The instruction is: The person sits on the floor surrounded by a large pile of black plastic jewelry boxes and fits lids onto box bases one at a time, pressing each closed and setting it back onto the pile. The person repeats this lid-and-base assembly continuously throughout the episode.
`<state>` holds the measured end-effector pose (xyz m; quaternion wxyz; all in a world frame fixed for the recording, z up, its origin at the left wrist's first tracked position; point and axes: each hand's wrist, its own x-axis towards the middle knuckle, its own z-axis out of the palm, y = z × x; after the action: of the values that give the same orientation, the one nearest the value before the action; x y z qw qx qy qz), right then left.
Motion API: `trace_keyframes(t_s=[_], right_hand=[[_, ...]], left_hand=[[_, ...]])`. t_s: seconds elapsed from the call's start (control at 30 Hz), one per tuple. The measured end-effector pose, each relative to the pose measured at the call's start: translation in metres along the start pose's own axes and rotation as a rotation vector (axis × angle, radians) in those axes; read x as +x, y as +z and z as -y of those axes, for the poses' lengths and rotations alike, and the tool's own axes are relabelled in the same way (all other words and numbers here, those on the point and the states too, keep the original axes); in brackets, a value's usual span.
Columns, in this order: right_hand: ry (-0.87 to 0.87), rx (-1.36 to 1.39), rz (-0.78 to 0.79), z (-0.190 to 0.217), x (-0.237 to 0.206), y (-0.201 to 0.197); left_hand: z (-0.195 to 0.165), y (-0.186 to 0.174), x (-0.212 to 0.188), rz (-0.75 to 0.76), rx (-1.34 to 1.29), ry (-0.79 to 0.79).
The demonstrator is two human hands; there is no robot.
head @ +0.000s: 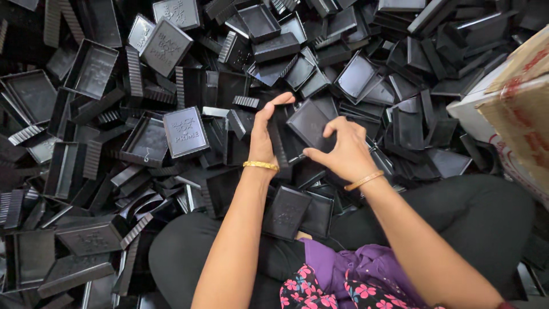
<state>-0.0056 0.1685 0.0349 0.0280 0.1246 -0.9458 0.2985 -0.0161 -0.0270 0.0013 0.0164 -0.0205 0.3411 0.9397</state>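
Both hands [309, 140] grip black tray [309, 123] (trays [91, 68] heaped around).

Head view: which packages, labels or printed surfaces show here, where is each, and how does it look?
Brown cardboard carton: right edge, boxy, red print, white band.
Embossed black plastic lid: left of the left hand, square, raised lettering.
Second embossed black lid: upper left, square, tilted.
Plain black plastic tray: centre, held by the right hand, no marking visible.

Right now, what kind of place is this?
Probably a small workshop floor where plastic parts get sorted or assembled. A huge heap of black plastic trays covers it, a cardboard box stands nearby, and the person sits among them.
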Motion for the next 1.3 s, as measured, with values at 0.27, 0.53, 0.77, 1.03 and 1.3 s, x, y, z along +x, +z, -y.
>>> trace_keyframes(t_s=[0.27,0.53,0.77,1.03,1.3], right_hand=[[0.249,1.001,0.174,0.025,-0.012,0.000],[0.256,0.998,0.249,0.022,-0.016,0.016],[0.325,1.172,0.258,0.018,-0.019,0.019],[0.360,1.236,0.676,0.006,-0.008,-0.011],[0.206,0.346,0.515,0.033,-0.034,-0.037]], left_hand=[[0.013,0.011,-0.003,-0.032,0.047,0.071],[0.017,0.017,-0.006,-0.025,0.318,0.224],[0.013,0.020,-0.008,-0.002,0.420,0.177],[-0.009,0.034,-0.021,0.178,0.770,0.394],[-0.017,0.036,-0.020,-0.200,1.254,0.652]])
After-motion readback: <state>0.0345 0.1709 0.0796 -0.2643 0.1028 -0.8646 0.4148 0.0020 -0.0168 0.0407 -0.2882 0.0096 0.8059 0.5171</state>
